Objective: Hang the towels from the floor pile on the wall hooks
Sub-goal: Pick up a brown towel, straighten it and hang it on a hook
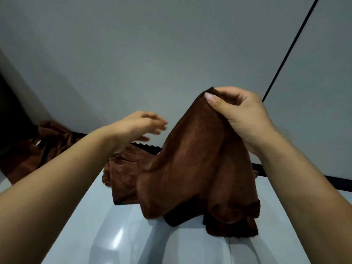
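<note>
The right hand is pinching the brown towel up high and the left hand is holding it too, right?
Not quite. The right hand does pinch the brown towel up high, but the left hand holds nothing: it is open, just beside the towel. The head view shows this.

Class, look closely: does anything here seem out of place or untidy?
Yes. Brown towels lie crumpled on the floor by the wall instead of hanging. The right hand pinches one towel up; no hooks show.
</note>
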